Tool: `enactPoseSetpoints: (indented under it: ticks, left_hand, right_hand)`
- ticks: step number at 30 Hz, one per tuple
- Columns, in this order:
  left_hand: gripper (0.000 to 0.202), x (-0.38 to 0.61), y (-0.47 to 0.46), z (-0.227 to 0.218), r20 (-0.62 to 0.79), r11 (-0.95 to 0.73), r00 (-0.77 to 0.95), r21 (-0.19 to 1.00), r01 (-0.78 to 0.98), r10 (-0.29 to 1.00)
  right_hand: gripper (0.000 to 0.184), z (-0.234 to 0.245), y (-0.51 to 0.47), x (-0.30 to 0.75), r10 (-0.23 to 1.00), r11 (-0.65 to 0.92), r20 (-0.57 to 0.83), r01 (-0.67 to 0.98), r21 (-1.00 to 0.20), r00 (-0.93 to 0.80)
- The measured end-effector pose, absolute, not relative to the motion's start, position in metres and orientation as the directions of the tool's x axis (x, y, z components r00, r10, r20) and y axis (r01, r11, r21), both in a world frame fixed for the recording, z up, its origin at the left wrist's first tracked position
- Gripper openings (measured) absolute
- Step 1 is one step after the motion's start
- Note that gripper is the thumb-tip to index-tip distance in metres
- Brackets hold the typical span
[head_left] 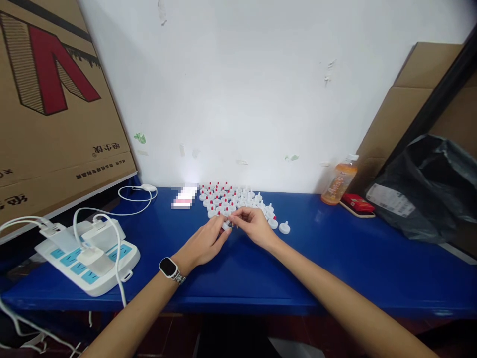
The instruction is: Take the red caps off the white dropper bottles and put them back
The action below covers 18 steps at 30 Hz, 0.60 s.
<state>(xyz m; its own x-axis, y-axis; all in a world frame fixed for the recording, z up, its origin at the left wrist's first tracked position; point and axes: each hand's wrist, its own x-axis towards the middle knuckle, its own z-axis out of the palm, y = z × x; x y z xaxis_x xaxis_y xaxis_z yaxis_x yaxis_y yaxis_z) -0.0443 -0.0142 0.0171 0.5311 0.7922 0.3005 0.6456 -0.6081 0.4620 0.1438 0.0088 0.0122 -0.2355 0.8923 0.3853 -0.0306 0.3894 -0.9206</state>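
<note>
Both hands meet over the blue table [335,258] just in front of a cluster of several small white plastic caps with red tips [233,198]. My left hand [204,243], with a watch on the wrist, pinches one small white piece [225,226] between its fingertips. My right hand [253,224] has its fingers closed on the same piece from the other side. One white cap [284,227] stands alone to the right of the cluster.
A white power strip [87,253] with plugged chargers and cables lies at the left. Cardboard boxes lean at the left [48,99] and right [406,109]. An orange drink bottle [338,185], a red pack [357,203] and a black plastic bag [428,189] sit at the right.
</note>
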Motion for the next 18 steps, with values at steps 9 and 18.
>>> enactPoseSetpoints:
  ticks: [9,18]
  left_hand:
    - [0.030,-0.0441,-0.0154,0.0158,0.314,-0.641,0.561,0.439,0.630,0.766]
    - [0.024,-0.0423,-0.0200,0.0178,0.332,-0.685,0.600,0.391,0.615,0.728]
  right_hand:
    - [0.037,0.0162,0.0117,0.1477,0.921,0.279,0.295,-0.099,-0.955,-0.253]
    - [0.036,0.0197,0.0108,0.1466,0.923,0.253,0.272,-0.103,-0.962,-0.270]
